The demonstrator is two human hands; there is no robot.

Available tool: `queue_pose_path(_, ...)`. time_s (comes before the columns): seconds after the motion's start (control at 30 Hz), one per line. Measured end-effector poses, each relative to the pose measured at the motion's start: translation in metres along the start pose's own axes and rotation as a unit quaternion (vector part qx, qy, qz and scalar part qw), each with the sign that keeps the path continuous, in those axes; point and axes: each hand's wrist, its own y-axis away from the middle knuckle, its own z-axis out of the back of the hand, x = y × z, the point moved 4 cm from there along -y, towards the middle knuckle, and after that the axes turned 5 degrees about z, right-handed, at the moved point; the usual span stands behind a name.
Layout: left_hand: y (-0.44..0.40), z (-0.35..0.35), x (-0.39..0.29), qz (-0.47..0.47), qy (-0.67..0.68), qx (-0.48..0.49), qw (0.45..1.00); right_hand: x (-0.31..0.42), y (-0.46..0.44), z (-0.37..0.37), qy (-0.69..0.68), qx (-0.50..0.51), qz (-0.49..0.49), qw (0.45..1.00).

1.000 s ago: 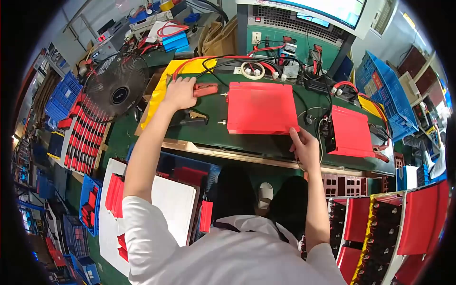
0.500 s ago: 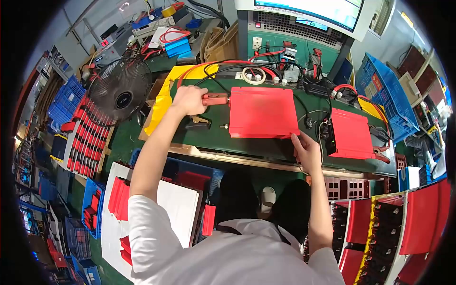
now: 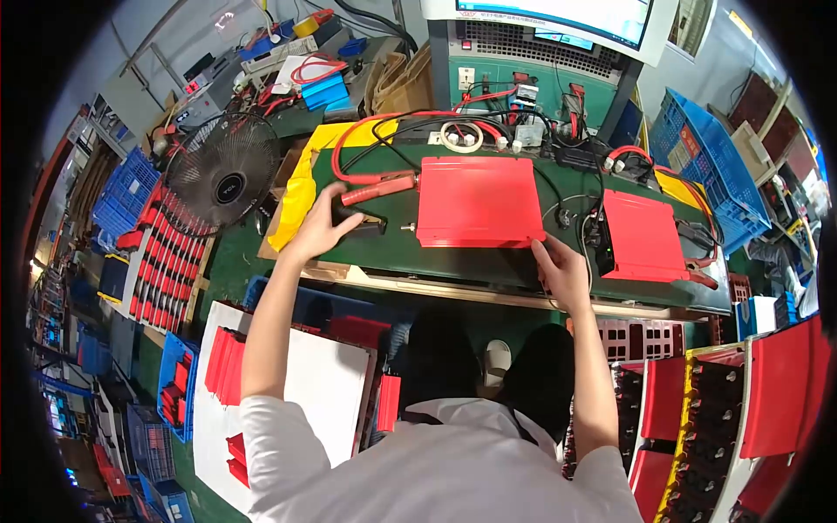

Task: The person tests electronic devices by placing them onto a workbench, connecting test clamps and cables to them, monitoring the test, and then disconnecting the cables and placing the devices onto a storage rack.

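A flat red metal box [image 3: 479, 202] lies on the green bench mat. My right hand [image 3: 562, 275] pinches its front right corner. A red clamp [image 3: 379, 189] with a thick red cable grips the terminal at the box's upper left. My left hand [image 3: 321, 228] is at a black clamp [image 3: 370, 224] just below the red one. Its thumb and fingers are spread around the black clamp's handle end; whether they press on it is hard to see. A bare metal terminal [image 3: 408, 227] sticks out of the box's left side, close to the black clamp's jaws.
A second red box [image 3: 643, 237] with clamps attached sits to the right. Cables and connectors run along the bench's back, below a monitor [image 3: 558, 17]. A fan [image 3: 228, 179] stands at left, a blue crate [image 3: 706, 166] at right. Racks of red housings [image 3: 785, 392] fill the lower right.
My left hand has let go of the red clamp and moved down and left to the black clamp. The red clamp stays on its terminal. My right hand remains at the box's corner.
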Motion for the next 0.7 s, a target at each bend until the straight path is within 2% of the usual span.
queue_pose_path(0.07, 0.022, 0.005, -0.012, -0.029, -0.053, 0.003, 0.998, 0.007, 0.002, 0.001, 0.001, 0.006, -0.005, 1.0)
queue_pose_path(0.13, 0.036, 0.007, -0.022, -0.105, -0.119, -0.035, 0.987, 0.013, 0.003, 0.002, 0.008, 0.013, -0.016, 1.0)
queue_pose_path(0.17, 0.036, 0.005, -0.023, -0.098, -0.116, -0.011, 0.988, 0.016, 0.002, 0.003, 0.012, 0.021, -0.025, 0.999)
queue_pose_path(0.33, 0.033, 0.005, -0.045, -0.091, -0.204, -0.059, 0.973, 0.032, -0.004, 0.015, 0.093, 0.039, -0.052, 0.994)
queue_pose_path(0.37, 0.034, 0.005, -0.048, -0.097, -0.221, -0.071, 0.968, 0.031, -0.006, 0.017, 0.1, 0.0, -0.004, 0.995)
queue_pose_path(0.47, 0.035, 0.003, -0.06, -0.11, -0.232, -0.091, 0.962, 0.022, -0.019, 0.03, 0.115, -0.09, 0.05, 0.988)
queue_pose_path(0.5, 0.035, 0.003, -0.064, -0.133, -0.249, -0.113, 0.953, 0.024, -0.023, 0.033, 0.154, -0.083, 0.034, 0.984)
queue_pose_path(0.6, 0.031, 0.004, -0.069, -0.141, -0.257, -0.13, 0.947, 0.01, -0.031, 0.033, 0.25, -0.114, 0.095, 0.957)
queue_pose_path(0.63, 0.03, 0.006, -0.074, -0.171, -0.257, -0.143, 0.94, 0.014, -0.03, 0.033, 0.26, -0.094, 0.073, 0.958)
queue_pose_path(0.7, 0.029, 0.005, -0.077, -0.166, -0.255, -0.12, 0.945, 0.013, -0.034, 0.029, 0.294, -0.084, 0.075, 0.949)
